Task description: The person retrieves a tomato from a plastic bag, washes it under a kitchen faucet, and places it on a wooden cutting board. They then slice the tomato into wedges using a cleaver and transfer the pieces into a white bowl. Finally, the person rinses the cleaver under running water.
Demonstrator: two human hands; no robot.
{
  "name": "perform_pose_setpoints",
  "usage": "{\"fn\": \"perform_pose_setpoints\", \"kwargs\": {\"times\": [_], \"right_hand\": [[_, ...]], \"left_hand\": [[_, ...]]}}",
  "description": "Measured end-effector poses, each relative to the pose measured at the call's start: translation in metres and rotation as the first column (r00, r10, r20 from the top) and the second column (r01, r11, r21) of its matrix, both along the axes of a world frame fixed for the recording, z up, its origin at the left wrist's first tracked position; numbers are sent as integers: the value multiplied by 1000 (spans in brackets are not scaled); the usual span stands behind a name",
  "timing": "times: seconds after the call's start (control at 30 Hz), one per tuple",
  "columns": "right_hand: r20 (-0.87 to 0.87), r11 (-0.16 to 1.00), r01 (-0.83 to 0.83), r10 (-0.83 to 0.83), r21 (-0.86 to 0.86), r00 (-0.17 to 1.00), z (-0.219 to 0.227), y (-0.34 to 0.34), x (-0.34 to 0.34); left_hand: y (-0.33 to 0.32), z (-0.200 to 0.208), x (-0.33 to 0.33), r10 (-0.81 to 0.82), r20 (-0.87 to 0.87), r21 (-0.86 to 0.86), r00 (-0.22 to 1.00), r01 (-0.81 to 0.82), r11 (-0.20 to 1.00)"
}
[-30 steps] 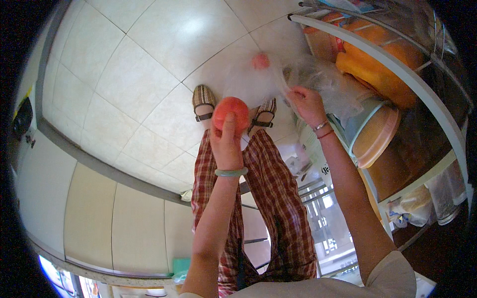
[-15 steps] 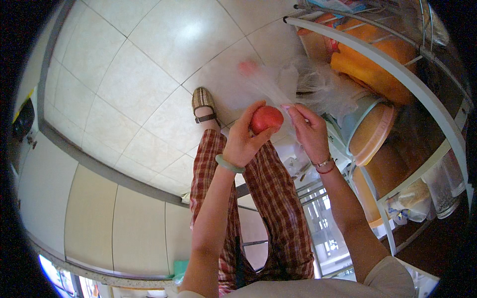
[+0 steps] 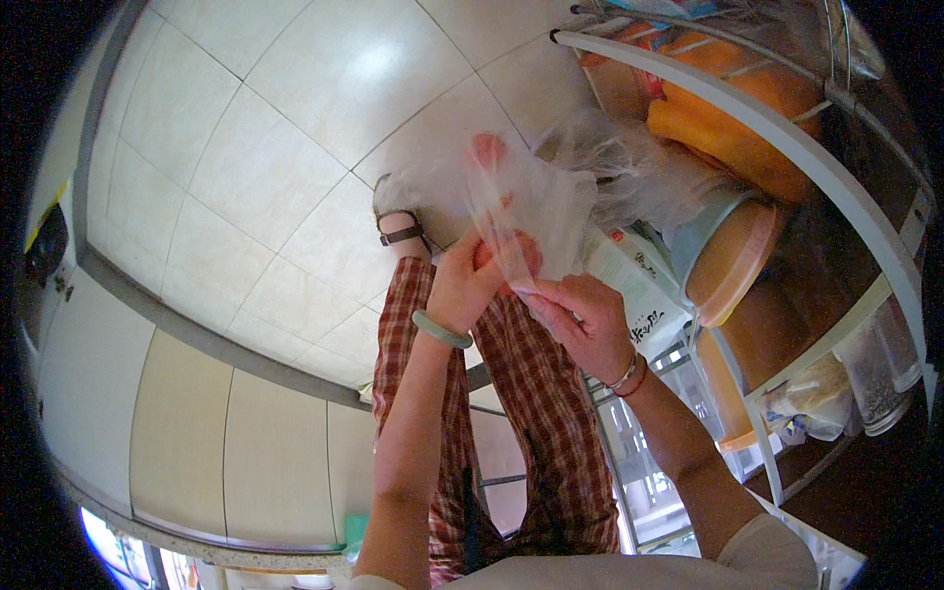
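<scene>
Above the checked trousers [image 3: 536, 393], the left hand [image 3: 462, 285] wraps its fingers around a red round fruit [image 3: 506, 258], right at the mouth of a clear plastic bag [image 3: 536, 202]. Just beside it, the right hand [image 3: 580, 320] pinches the bag's edge, holding it open.

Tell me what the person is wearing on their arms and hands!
Both forearms are bare, with no gloves. The left hand has a smooth, pale green round bangle at the wrist. The right hand has thin bracelets at its wrist, one light and one red. A light beige short sleeve shows at the top of the right arm.
</scene>
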State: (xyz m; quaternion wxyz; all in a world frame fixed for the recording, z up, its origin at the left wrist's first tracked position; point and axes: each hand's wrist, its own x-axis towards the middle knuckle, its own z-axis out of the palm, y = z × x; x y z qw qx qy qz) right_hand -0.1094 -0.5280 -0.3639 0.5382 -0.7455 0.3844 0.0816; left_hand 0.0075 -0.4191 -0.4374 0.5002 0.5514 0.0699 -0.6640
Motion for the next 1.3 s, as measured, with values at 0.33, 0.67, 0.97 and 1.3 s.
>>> {"fn": "perform_pose_setpoints", "kwargs": {"times": [0.33,0.67,0.97,1.3], "right_hand": [[314,968,-117,43,221,948,29,12,18],[243,848,-3,-149,530,959,30,6,8],[156,696,22,-191,718,969,59,23,15],[109,807,27,-113,591,988,63,10,-8]], "left_hand": [[1,-31,-32,607,-640,118,471,-721,683],[32,-61,-38,636,-460,19,619,-710,704],[39,-64,-41,647,-399,-53,650,-721,691],[44,-55,-48,529,-322,-1,785,-559,829]]}}
